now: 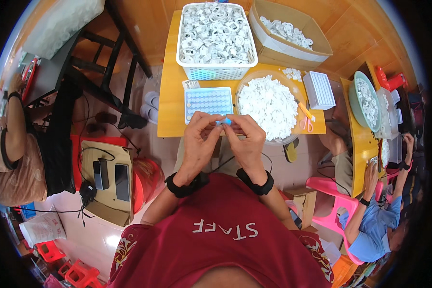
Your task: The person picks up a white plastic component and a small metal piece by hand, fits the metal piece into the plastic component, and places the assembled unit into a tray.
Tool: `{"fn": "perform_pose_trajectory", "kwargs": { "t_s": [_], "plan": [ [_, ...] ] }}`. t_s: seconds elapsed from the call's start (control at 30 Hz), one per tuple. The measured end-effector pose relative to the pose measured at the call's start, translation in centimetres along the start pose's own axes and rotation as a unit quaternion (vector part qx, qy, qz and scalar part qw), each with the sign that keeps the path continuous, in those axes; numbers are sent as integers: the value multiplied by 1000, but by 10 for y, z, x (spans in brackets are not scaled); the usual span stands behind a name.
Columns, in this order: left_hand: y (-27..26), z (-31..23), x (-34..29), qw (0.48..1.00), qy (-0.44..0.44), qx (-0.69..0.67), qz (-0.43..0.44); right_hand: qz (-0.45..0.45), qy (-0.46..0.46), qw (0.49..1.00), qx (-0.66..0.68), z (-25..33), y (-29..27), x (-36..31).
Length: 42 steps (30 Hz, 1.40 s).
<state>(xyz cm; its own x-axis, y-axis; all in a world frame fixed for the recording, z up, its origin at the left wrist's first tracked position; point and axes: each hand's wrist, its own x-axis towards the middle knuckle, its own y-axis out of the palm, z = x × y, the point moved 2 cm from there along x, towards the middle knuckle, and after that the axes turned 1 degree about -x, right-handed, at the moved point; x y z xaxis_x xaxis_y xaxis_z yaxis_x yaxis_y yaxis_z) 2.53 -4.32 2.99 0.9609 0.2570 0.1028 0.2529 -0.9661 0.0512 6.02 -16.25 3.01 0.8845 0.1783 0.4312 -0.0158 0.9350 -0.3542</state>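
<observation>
Both of my hands meet just off the near edge of the yellow table (170, 96). Between the fingertips of my left hand (201, 137) and my right hand (247, 141) is a small light-blue piece (224, 121), its details too small to make out. Each hand pinches it from its own side. Right behind my fingers lies a pale-blue tray (208, 90) with rows of round pockets. To its right, a round clear basin (268, 106) is heaped with small white plastic parts. Scissors with pink-orange handles (306, 124) and an orange-yellow cutter (304, 109) lie by the basin.
A white basket (218, 73) full of white and metallic parts and a cardboard box (293, 56) stand at the back. A white ribbed tray (320, 91) sits at right. Co-workers sit at both sides; a box with phones (108, 211) is at left.
</observation>
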Motion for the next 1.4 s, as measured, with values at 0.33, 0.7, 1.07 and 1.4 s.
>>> {"fn": "perform_pose_trajectory", "kwargs": {
  "t_s": [0.33, 0.7, 1.07, 1.4],
  "plan": [
    [0, 5, 4, 998, 22, -47, -19, 7, 58, 995, 81, -6, 1, -5],
    [-11, 20, -2, 997, -9, -62, -41, 17, 36, 997, 68, 6, 5, -8],
    [-13, 13, -5, 993, -50, -101, 20, 115, 251, 929, 247, -12, -8, 1],
    [-46, 31, -9, 986, -71, -152, -12, -88, 124, 942, 298, 11, -99, 171]
  ]
}}
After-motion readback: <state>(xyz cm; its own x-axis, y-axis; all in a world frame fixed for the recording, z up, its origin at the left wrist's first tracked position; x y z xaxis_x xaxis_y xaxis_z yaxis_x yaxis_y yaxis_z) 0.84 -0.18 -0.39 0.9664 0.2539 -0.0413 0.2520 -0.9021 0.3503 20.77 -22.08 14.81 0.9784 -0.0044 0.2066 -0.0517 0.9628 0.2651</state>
